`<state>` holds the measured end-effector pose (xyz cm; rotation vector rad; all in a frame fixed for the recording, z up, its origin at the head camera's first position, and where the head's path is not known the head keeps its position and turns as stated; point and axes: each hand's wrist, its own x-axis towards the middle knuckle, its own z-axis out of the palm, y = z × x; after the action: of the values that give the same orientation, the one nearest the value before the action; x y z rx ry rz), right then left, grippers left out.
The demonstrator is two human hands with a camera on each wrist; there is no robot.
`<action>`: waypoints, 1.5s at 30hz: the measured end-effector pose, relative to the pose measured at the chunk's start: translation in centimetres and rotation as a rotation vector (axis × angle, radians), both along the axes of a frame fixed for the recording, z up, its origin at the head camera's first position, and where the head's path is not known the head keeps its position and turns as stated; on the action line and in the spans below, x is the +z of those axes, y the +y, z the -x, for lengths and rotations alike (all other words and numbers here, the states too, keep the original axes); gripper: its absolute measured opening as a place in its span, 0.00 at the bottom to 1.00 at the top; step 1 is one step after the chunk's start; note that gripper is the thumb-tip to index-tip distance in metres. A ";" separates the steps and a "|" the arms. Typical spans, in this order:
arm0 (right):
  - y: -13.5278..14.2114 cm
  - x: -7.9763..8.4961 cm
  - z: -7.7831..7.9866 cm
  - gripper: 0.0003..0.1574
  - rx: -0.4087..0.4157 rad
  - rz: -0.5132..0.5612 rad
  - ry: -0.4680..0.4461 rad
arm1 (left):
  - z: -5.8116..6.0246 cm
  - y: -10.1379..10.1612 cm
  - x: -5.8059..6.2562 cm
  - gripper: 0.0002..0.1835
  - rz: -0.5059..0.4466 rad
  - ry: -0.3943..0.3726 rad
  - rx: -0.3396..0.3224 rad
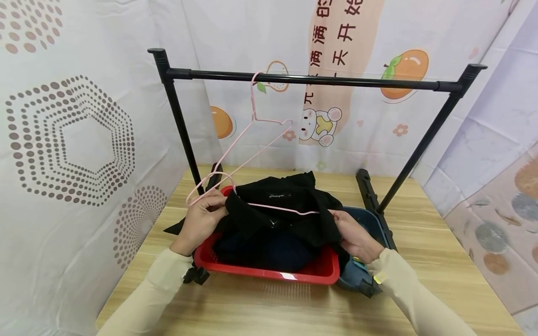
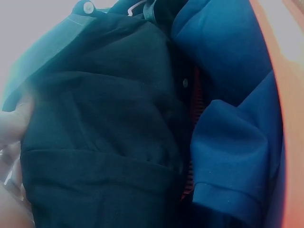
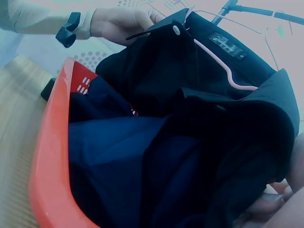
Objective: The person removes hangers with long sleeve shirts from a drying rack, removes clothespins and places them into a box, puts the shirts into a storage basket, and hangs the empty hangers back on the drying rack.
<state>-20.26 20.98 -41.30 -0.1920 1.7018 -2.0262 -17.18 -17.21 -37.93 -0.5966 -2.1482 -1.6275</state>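
Note:
A black shirt (image 1: 290, 228) with a collar, white buttons and an inner label is spread by both hands above the red basket (image 1: 265, 274). My left hand (image 1: 203, 220) pinches the shirt's left side near the collar. On the other side, my right hand (image 1: 357, 237) grips its right edge, its fingertips partly hidden by the cloth. A pink hanger (image 1: 300, 213) lies inside the shirt's opening; its lower parts are covered by fabric. In the right wrist view, the same hanger (image 3: 223, 66) passes under the label. Dark blue clothing (image 2: 232, 152) fills the basket beneath.
A second pink hanger (image 1: 253, 100) hangs from the black rack bar (image 1: 315, 80). A blue basket (image 1: 371, 223) stands at the right, partly behind the red one. The rack's right foot (image 1: 371, 196) rests on the wooden table (image 1: 424, 280). Printed curtains enclose the back and sides.

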 end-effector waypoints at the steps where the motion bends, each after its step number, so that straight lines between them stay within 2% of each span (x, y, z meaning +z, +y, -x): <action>1: 0.0 0.0 0.0 0.16 0.003 -0.006 0.001 | 0.0 0.0 0.0 0.09 -0.002 -0.006 0.000; 5: 0.2 0.1 0.2 0.15 0.028 -0.040 0.003 | -0.1 0.0 -0.1 0.09 0.001 -0.022 0.000; 8: 0.6 0.3 0.4 0.13 0.028 -0.111 0.045 | -0.2 0.0 -0.1 0.10 -0.004 -0.024 0.004; 12: 1.1 1.0 0.4 0.07 -0.091 -0.255 0.149 | -0.2 0.0 -0.1 0.09 -0.010 -0.016 0.013; 15: 1.5 1.5 -0.1 0.18 -0.228 -0.359 0.228 | -0.1 -0.1 -0.1 0.08 -0.008 -0.017 0.024; 17: 1.6 1.8 -0.7 0.27 -0.301 -0.427 0.307 | -0.1 -0.1 -0.1 0.08 -0.006 -0.021 0.028; 20: 1.4 2.2 -2.0 0.29 -0.384 -0.582 0.506 | -0.1 -0.1 0.0 0.08 0.008 -0.023 0.032; 23: 0.3 2.6 -3.0 0.25 -0.417 -0.745 0.739 | -0.1 -0.1 0.1 0.08 0.026 -0.022 0.043; 26: -1.2 2.8 -3.4 0.30 -0.427 -0.915 0.930 | -0.1 0.0 0.2 0.08 0.040 -0.009 0.054; 29: -2.3 2.6 -3.4 0.34 -0.454 -1.057 1.043 | -0.1 0.3 0.2 0.09 0.072 0.024 0.047; 32: -2.5 2.3 -3.3 0.25 -0.512 -1.117 1.109 | 0.0 0.4 0.0 0.11 0.118 0.078 0.036; 35: -1.9 2.3 -3.2 0.15 -0.548 -1.122 1.123 | 0.1 0.4 0.0 0.12 0.153 0.136 0.032; 38: -1.1 2.7 -2.9 0.13 -0.488 -1.109 1.065 | 0.2 0.3 0.0 0.10 0.162 0.150 0.040; 42: -0.1 3.3 -2.4 0.14 -0.347 -1.018 0.886 | 0.2 0.2 0.3 0.10 0.163 0.156 0.056; 45: 0.5 3.4 -1.9 0.15 -0.285 -0.920 0.728 | 0.2 0.3 0.4 0.10 0.149 0.176 0.045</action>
<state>-18.39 21.47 -37.93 -0.4098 3.0711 -1.1590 -17.40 -16.88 -37.49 -0.7031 -2.1482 -1.3474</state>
